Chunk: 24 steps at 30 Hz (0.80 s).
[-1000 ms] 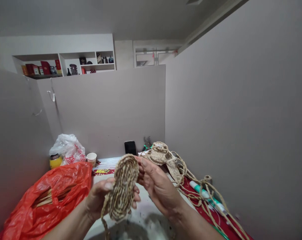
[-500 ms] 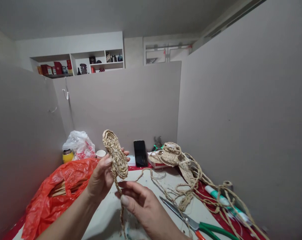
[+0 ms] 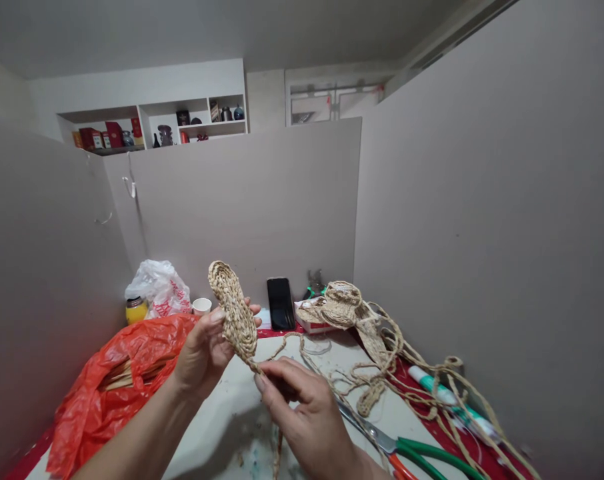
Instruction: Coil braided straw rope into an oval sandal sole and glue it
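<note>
A coiled sole-shaped piece of braided straw cord (image 3: 235,313) is held up above the table, tilted, by my left hand (image 3: 202,350), whose thumb lies on its near edge while fingertips show behind it. At its lower end, my right hand (image 3: 307,410) pinches the braided cord (image 3: 253,364) between thumb and forefinger. The cord's tail passes under that hand and hangs toward the table's front. To the right of my right hand lie scissors (image 3: 382,440) with green and orange handles, their tips partly covered.
A red plastic bag (image 3: 147,340) with flat straw-coloured pieces lies left, near a white bag (image 3: 157,290), yellow jar (image 3: 136,311) and paper cup (image 3: 201,306). A phone (image 3: 281,303) leans at the back. Braided coils (image 3: 343,303) and a green-white tube (image 3: 432,387) lie right.
My right hand has moved slightly right and taken the cord in a pinch at the piece's lower end, drawing it to the right. My left hand keeps its hold.
</note>
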Each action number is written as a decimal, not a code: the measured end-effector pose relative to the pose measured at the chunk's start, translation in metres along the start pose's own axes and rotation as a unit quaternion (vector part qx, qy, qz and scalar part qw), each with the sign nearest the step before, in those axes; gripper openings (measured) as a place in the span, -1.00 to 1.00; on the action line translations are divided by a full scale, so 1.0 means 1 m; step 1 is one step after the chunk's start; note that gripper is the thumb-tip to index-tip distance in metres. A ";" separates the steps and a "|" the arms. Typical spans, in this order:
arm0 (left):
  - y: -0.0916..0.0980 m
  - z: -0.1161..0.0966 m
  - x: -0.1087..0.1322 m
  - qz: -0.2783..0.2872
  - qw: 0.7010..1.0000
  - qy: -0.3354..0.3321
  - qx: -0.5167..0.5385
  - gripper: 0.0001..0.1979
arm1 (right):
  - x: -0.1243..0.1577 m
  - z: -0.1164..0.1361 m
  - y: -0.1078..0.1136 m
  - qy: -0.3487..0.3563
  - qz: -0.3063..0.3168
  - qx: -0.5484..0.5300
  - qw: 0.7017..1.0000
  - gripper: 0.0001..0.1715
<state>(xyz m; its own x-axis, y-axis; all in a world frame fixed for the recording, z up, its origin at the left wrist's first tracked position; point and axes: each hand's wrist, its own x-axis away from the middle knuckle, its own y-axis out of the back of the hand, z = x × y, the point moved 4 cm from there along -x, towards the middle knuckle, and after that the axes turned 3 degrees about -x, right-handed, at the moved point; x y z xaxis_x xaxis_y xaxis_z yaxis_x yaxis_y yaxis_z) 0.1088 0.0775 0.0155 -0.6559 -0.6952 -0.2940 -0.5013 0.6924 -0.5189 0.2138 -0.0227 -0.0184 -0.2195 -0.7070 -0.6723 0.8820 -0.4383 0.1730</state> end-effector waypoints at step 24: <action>0.006 0.001 -0.001 0.032 0.983 0.173 0.060 -0.47 | -0.008 -0.013 0.001 -0.142 0.094 -0.147 0.974 -0.88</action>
<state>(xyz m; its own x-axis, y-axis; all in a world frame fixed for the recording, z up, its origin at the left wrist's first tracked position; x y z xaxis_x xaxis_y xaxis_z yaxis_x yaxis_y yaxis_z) 0.1069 0.0823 0.0124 -0.8467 -0.5298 -0.0495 -0.3964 0.6901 -0.6055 0.2219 -0.0102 -0.0224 -0.1121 -0.9026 -0.4157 0.9900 -0.1376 0.0319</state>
